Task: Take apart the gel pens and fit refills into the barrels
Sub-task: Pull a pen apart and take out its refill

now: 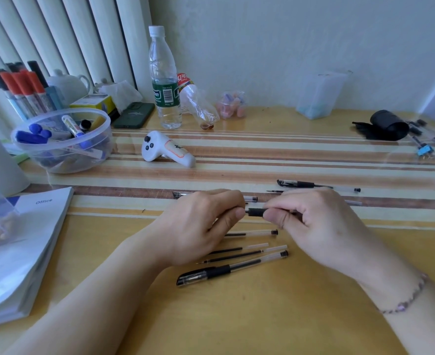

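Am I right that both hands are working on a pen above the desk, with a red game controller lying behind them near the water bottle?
Nearly. The head view shows both the left hand and right hand on the pen, but the controller near the water bottle is white, not red.

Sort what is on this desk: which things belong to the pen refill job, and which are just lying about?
Job:
- pen held in both hands
- capped gel pen
- loose refills
- pen beyond the hands

Lying about:
- white controller
- water bottle
- bowl of markers
- Office book
- phone
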`<state>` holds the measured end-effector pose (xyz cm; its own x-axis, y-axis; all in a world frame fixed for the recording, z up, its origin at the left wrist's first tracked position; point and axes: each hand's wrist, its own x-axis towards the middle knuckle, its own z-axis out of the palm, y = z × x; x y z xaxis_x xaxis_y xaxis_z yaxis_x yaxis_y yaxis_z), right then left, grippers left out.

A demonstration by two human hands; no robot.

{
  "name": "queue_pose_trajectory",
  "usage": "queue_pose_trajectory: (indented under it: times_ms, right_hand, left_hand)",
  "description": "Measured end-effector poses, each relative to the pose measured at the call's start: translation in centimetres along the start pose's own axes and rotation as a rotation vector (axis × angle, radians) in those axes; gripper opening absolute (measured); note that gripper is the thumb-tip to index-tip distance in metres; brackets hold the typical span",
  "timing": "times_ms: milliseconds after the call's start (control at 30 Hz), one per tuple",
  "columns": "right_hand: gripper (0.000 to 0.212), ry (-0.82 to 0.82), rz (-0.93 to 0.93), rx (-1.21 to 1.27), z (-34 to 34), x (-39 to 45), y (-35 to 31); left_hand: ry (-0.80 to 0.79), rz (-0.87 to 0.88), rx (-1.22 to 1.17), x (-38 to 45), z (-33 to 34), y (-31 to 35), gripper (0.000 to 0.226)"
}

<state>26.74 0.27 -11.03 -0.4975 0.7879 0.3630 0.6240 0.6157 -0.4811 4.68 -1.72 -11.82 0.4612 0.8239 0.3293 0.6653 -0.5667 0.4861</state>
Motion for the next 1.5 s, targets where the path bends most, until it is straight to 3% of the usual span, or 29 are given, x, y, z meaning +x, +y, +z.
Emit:
queue_pose_trajectory:
  times_ms: [133,267,433,767,900,967,1067,1133,1267,1400,1500]
  right_hand:
    - [0.016,0.102,0.002,0.048,0.0,-0.1,-0.1]
    - [0.040,-0.045,-0.001,-0.024,-0.1,0.0,-0.2]
    - [0.014,0.027,0.029,-0.084,0.2,0.0,0.1]
    - [0.031,-0.001,0.013,-0.211,-0.9,-0.1,1.3]
    - [0.018,-0.040,0.262,-0.480,-3.6,0.0,3.6]
    - [0.015,0.013,0.364,-0.395,-4.1,0.2,4.6]
    - [0.017,0.181,0.170,-0.005,-3.2,0.6,3.3]
    - [0.022,0.116,0.014,0.093,-2.0,0.6,1.7]
    - [0.011,0.041,-0.002,0.000,-0.9,0.4,1.6]
    - [0.029,0.043,0.045,0.026,-1.5,0.5,1.5]
    - [0.020,0.003,0.017,-0.059,-1.4,0.3,1.3]
  left_hand:
    - [0.030,-0.014,-0.033,0.1,0.2,0.1,0.031]
    - [0.102,-0.034,-0.054,0.1,0.0,-0.2,0.037]
    - [0.118,-0.086,-0.153,0.1,0.0,-0.5,0.031]
    - [0.253,-0.203,-0.294,0.2,-0.5,-1.5,0.010]
    - [0.391,-0.302,-0.286,0.2,-1.4,-2.5,0.018]
    - [0.431,-0.312,-0.284,0.3,-1.5,-2.5,0.021]
    - [0.381,-0.271,-0.278,0.4,-0.9,-2.0,0.019]
    - [0.328,-0.236,-0.279,0.4,-0.4,-1.6,0.016]
    - [0.264,-0.185,-0.283,0.5,0.3,-1.3,0.012]
    - [0.275,-0.181,-0.312,0.5,0.2,-1.5,0.009]
    - [0.271,-0.156,-0.305,0.5,0.1,-1.3,0.008]
